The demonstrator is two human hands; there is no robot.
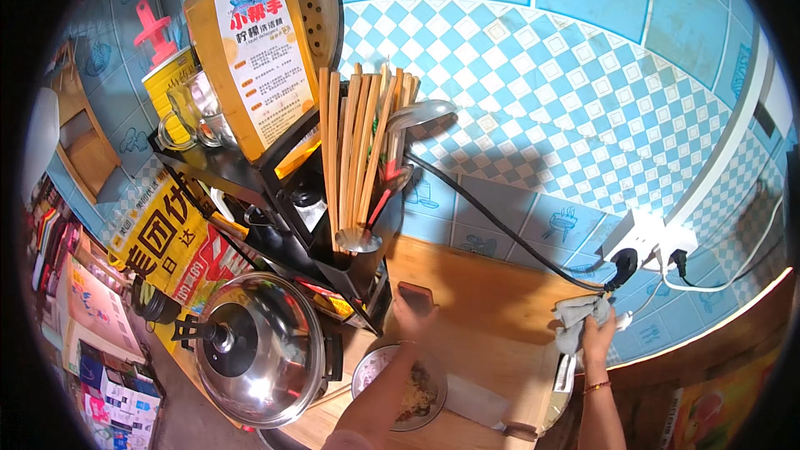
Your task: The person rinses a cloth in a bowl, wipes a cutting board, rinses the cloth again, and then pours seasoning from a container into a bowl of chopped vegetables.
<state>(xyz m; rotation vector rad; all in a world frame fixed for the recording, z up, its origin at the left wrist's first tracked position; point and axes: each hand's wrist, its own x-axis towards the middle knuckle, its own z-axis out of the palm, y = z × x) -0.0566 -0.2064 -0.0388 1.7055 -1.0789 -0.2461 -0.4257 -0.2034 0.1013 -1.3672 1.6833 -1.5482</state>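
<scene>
My left hand (411, 323) grips a dark, flat rectangular object (416, 298), possibly a phone, above the wooden counter near the black rack. Beneath my left forearm is a round metal bowl (445, 395) with brownish food in it; the arm hides its middle. My right hand (599, 332) is closed on a crumpled grey cloth (574, 320) at the counter's right end, close to the wall. Between the bowl and that end lies a wide-bladed kitchen knife, its pale blade (473, 399) flat and its brown handle (520, 431) towards the counter's front.
A large lidded metal pot (262, 350) stands left of the bowl. The black rack (300, 219) holds chopsticks (356, 150), a ladle (425, 114) and a tall detergent bottle (253, 56). A black cable (494, 225) runs along the tiled wall to a white power strip (647, 240).
</scene>
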